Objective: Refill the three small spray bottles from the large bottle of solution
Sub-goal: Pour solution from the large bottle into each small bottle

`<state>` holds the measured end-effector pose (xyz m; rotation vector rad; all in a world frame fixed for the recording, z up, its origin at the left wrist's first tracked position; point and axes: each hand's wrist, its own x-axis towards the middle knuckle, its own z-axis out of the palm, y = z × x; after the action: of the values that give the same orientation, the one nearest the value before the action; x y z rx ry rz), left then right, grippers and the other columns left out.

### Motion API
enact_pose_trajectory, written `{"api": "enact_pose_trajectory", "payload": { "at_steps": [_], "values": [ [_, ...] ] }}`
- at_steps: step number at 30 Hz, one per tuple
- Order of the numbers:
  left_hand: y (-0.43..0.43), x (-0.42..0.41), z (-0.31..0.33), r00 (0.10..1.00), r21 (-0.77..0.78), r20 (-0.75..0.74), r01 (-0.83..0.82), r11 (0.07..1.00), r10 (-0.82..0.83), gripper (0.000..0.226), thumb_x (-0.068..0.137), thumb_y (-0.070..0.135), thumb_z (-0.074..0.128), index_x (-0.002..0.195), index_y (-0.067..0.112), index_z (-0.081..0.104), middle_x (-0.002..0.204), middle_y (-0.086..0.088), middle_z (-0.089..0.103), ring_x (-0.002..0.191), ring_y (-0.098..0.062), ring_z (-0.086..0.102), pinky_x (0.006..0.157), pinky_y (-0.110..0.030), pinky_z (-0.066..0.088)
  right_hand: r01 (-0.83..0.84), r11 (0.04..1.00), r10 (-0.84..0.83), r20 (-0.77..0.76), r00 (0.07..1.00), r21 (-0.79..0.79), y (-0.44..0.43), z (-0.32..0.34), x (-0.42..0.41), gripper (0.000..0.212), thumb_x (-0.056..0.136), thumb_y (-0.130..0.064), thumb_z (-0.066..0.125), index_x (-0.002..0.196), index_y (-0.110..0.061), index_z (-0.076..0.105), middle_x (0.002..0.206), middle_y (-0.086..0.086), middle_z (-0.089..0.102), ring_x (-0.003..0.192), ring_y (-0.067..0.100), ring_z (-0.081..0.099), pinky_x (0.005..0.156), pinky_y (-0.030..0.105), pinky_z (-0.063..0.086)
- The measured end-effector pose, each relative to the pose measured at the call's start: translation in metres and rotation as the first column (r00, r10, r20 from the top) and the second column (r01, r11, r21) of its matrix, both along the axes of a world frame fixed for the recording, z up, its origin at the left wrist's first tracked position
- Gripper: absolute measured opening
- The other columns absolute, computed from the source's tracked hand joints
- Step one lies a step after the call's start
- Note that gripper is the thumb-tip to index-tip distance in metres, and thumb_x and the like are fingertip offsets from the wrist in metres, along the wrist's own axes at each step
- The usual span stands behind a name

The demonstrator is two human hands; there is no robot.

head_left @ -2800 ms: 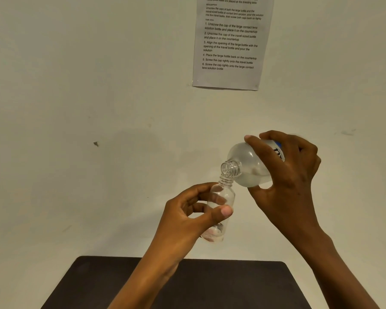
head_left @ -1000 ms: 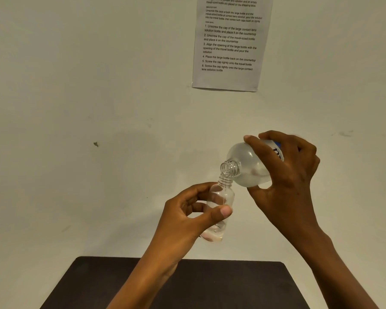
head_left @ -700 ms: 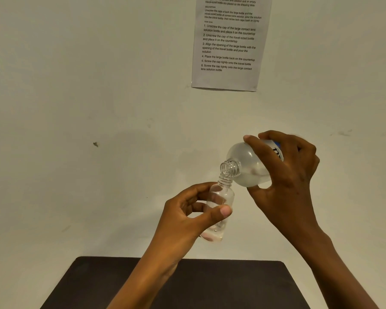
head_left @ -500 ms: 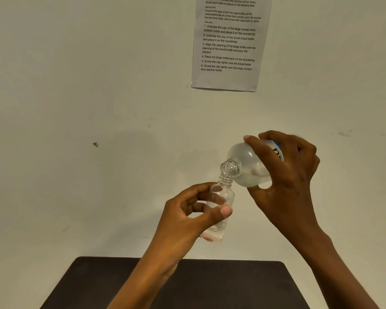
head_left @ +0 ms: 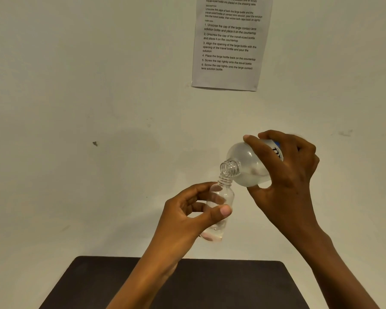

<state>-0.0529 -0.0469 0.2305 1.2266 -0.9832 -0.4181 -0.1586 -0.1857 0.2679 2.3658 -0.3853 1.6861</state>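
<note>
My left hand (head_left: 187, 216) grips a small clear bottle (head_left: 221, 198) upright in the air, thumb in front and fingers behind; its cap is off and a little liquid sits at its bottom. My right hand (head_left: 285, 175) grips the large clear bottle (head_left: 245, 162), tilted down to the left. The large bottle's open threaded neck rests right over the small bottle's mouth. A blue and white label shows under my right fingers. The other small bottles and the caps are out of view.
A dark table (head_left: 221, 284) with rounded corners lies below my forearms, against a pale wall. A printed instruction sheet (head_left: 230, 41) hangs on the wall above the hands.
Both hands and both bottles hold nearly the same pose throughout. The small bottle sank very slightly early on.
</note>
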Motion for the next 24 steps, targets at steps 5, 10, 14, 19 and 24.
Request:
{"api": "enact_pose_trajectory", "payload": {
  "at_steps": [5, 10, 14, 19, 24],
  "values": [
    [-0.0002, -0.0002, 0.0000, 1.000, 0.004, -0.002, -0.003, 1.000, 0.003, 0.041, 0.056, 0.039, 0.072, 0.096, 0.038, 0.064, 0.104, 0.007, 0.070, 0.095, -0.015, 0.066, 0.069, -0.026, 0.059, 0.003, 1.000, -0.003, -0.003, 1.000, 0.002, -0.0001, -0.0004, 0.0008, 0.069, 0.063, -0.015, 0.074, 0.125, -0.025, 0.046, 0.124, 0.014, 0.052, 0.118, 0.029, 0.031, 0.092, 0.035, 0.025],
    [0.0003, -0.0001, 0.0004, 1.000, 0.002, -0.013, 0.000, 1.000, 0.000, 0.037, 0.057, 0.039, 0.075, 0.093, 0.040, 0.064, 0.101, 0.010, 0.069, 0.094, -0.013, 0.066, 0.061, -0.020, 0.056, 0.003, 1.000, -0.003, -0.006, 1.000, 0.003, -0.0011, -0.0009, 0.0014, 0.070, 0.063, -0.015, 0.075, 0.126, -0.025, 0.045, 0.124, 0.014, 0.051, 0.119, 0.030, 0.030, 0.092, 0.037, 0.025],
    [-0.0001, 0.0003, 0.0004, 1.000, 0.009, -0.007, -0.002, 1.000, 0.002, 0.041, 0.056, 0.038, 0.071, 0.097, 0.039, 0.063, 0.102, 0.009, 0.069, 0.096, -0.013, 0.066, 0.063, -0.021, 0.057, 0.007, 1.000, -0.007, -0.001, 1.000, 0.002, -0.0013, -0.0004, 0.0014, 0.069, 0.063, -0.017, 0.073, 0.125, -0.026, 0.045, 0.124, 0.014, 0.052, 0.118, 0.029, 0.031, 0.092, 0.035, 0.025],
    [0.0012, -0.0018, 0.0034, 1.000, 0.001, -0.013, -0.003, 1.000, 0.003, 0.038, 0.057, 0.040, 0.075, 0.092, 0.041, 0.061, 0.100, 0.013, 0.067, 0.093, -0.012, 0.065, 0.060, -0.018, 0.056, 0.006, 1.000, -0.006, -0.008, 1.000, 0.005, -0.0016, -0.0006, 0.0016, 0.073, 0.062, -0.012, 0.076, 0.126, -0.027, 0.044, 0.124, 0.013, 0.051, 0.118, 0.030, 0.031, 0.092, 0.037, 0.026],
    [0.0013, -0.0016, 0.0034, 1.000, 0.001, -0.011, -0.002, 1.000, 0.002, 0.039, 0.056, 0.039, 0.073, 0.094, 0.040, 0.062, 0.101, 0.010, 0.068, 0.094, -0.013, 0.065, 0.061, -0.018, 0.056, 0.001, 1.000, -0.001, -0.004, 1.000, 0.008, -0.0021, -0.0010, 0.0024, 0.070, 0.063, -0.015, 0.074, 0.126, -0.027, 0.044, 0.125, 0.013, 0.050, 0.119, 0.029, 0.030, 0.092, 0.039, 0.027]
  ]
}}
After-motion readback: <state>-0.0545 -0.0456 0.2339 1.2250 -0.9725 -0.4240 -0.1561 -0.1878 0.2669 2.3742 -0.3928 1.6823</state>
